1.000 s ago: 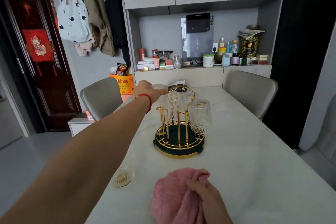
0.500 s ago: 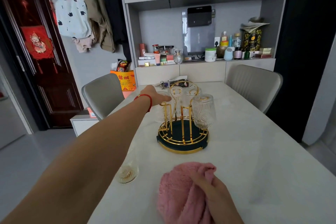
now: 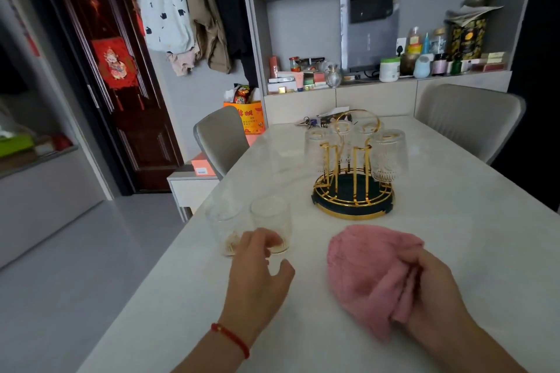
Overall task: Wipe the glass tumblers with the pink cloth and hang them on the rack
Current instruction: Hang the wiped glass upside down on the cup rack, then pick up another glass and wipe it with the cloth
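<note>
Door [image 3: 121, 76] of dark red wood stands at far left, with a red ornament [image 3: 114, 63] hung on it. Right of the door, a pale tote bag [image 3: 165, 15] and several garments hang on the wall. Below them, a grey chair [image 3: 222, 138] is drawn up to the left edge of the white table [image 3: 454, 251], with an orange box [image 3: 247, 116] behind it.

Two glass tumblers stand upright near the left table edge, just beside each other: the left tumbler [image 3: 222, 225] and the right tumbler [image 3: 270, 215]. The left hand [image 3: 257, 269], red string bracelet [image 3: 231, 339] at the wrist, reaches to the base of the right tumbler; its fingertips [image 3: 269, 241] overlap the lower glass, thumb spread apart. Whether the fingers grip the glass cannot be told.

Farther back, near the table centre, the gold wire rack [image 3: 353, 191] on its dark round base carries four tumblers, mouths down, on its prongs; the front right one [image 3: 388, 154] is the clearest. Keys and small packets [image 3: 321, 121] lie behind the rack.

The pink cloth [image 3: 366, 269] lies bunched on the table in front of the rack. The right hand [image 3: 430, 291] holds its right side, fingers curled into the folds.

A second grey chair [image 3: 466, 121] stands at right, beneath a shelf crowded with bottles and jars [image 3: 424, 60].
</note>
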`<move>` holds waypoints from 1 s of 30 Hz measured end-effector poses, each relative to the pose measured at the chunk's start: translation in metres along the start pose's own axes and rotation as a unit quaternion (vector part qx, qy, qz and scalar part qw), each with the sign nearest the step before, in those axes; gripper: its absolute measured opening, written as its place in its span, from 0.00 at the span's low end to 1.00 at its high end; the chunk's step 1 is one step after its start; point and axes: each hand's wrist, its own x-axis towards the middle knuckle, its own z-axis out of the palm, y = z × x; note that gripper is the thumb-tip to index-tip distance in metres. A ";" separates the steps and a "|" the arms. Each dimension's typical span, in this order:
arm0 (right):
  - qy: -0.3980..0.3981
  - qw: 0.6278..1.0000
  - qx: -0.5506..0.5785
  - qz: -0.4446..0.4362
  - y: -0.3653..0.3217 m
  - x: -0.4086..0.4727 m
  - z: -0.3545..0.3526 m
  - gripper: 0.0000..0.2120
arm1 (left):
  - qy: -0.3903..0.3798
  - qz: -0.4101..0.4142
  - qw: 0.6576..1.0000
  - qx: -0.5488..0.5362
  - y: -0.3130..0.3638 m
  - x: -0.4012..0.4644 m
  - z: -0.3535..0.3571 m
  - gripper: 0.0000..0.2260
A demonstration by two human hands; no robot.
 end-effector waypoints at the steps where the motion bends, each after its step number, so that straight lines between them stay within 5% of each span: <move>1: -0.006 1.000 0.016 -0.005 0.000 -0.005 0.003 0.12 | -0.001 -0.051 0.998 -0.021 -0.007 -0.006 0.001 0.20; 4: -0.011 1.000 0.014 -0.016 0.001 -0.014 0.007 0.13 | -0.009 -0.151 0.988 -0.025 -0.013 0.003 0.015 0.37; 7: 0.001 0.999 -0.031 -0.025 0.006 -0.017 0.011 0.11 | -0.007 -0.179 0.984 -0.015 -0.008 0.022 0.033 0.44; 15: 0.024 0.991 -0.128 -0.037 0.012 -0.006 0.003 0.11 | 0.089 -0.255 0.963 0.011 0.005 0.045 0.066 0.33; 21: 0.012 0.993 -0.112 -0.029 0.012 0.006 -0.003 0.11 | 0.036 -0.210 0.977 0.026 0.002 0.039 0.060 0.34; 24: 0.031 0.995 -0.090 -0.030 0.009 0.009 -0.006 0.12 | -0.032 -0.174 0.977 -0.116 0.012 0.021 0.036 0.29; 30: 0.022 0.991 -0.010 -0.132 -0.011 -0.007 -0.007 0.12 | -0.152 -0.100 0.899 -0.399 0.048 -0.019 0.017 0.29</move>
